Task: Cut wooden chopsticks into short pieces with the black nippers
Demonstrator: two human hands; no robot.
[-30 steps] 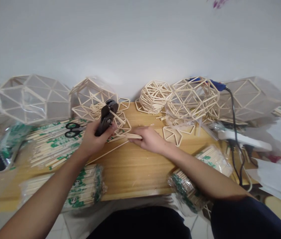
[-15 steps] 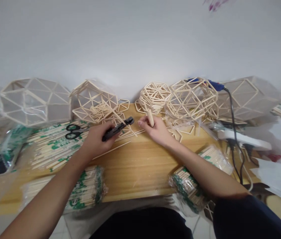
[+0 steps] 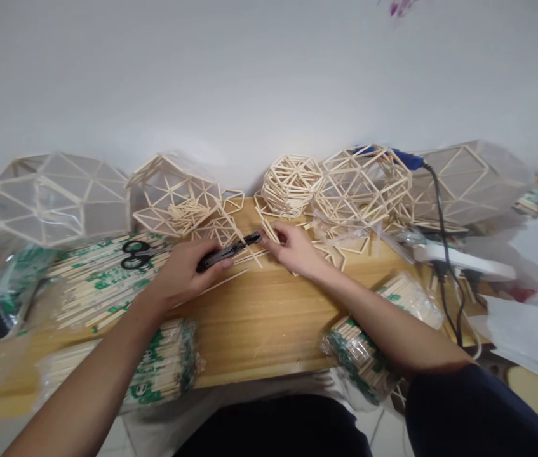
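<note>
My left hand (image 3: pixel 183 271) is closed round a black cutting plier (image 3: pixel 228 251) lying low over the wooden table (image 3: pixel 254 330), its tip pointing right. My right hand (image 3: pixel 295 249) pinches a thin wooden stick (image 3: pixel 270 232) right at the plier's tip. Loose sticks and small stick triangles (image 3: pixel 221 230) lie under and behind both hands. A long stick (image 3: pixel 223 281) rests on the table just below the plier.
Stick-frame polyhedra (image 3: pixel 59 197) line the wall, one (image 3: pixel 366 184) with a blue glue gun (image 3: pixel 404 157) and black cord on it. Black scissors (image 3: pixel 136 252) lie on wrapped chopstick packs (image 3: pixel 92 279). More packs (image 3: pixel 164 368) sit at the front edge, a white power strip (image 3: pixel 459 261) at right.
The plier came down from upright to nearly flat. My right hand lifted from the table toward the back, then brought a stick to the plier's tip.
</note>
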